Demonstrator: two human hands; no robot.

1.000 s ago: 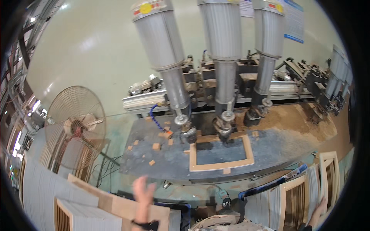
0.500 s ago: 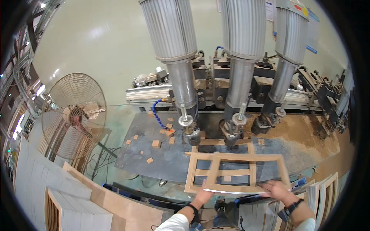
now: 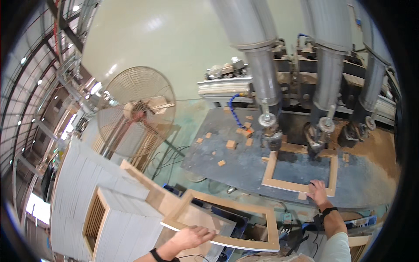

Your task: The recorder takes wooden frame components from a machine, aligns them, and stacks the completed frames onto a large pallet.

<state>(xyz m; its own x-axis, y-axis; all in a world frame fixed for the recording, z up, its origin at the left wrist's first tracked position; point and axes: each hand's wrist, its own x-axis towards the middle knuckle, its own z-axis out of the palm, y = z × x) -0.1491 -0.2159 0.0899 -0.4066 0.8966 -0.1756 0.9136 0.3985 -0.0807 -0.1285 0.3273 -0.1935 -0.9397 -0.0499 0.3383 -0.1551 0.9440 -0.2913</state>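
Note:
My left hand (image 3: pixel 194 236) is closed on the near rail of a light wooden frame (image 3: pixel 272 228). That frame is held low in front of me, tilted, near the stacked panels on the left. On the dark machine table (image 3: pixel 244 169), a second wooden frame (image 3: pixel 283 185) lies flat beneath the machine's spindles. My right hand (image 3: pixel 318 192) grips its near rail close to the right corner, fingers over the top. A small wood block (image 3: pixel 302 196) sits at the table edge by that hand.
Three large grey motor columns (image 3: pixel 329 78) rise over the table. Wood offcuts (image 3: pixel 231 144) lie scattered near a blue hose (image 3: pixel 233 111); sawdust (image 3: pixel 379 153) covers the right side. A caged fan (image 3: pixel 137 111) stands left, behind stacked grey-edged panels (image 3: pixel 126 225).
My view has turned left. The upper frame came off the other one and moved left and toward me in my left hand. My right hand has shifted onto the frame on the table.

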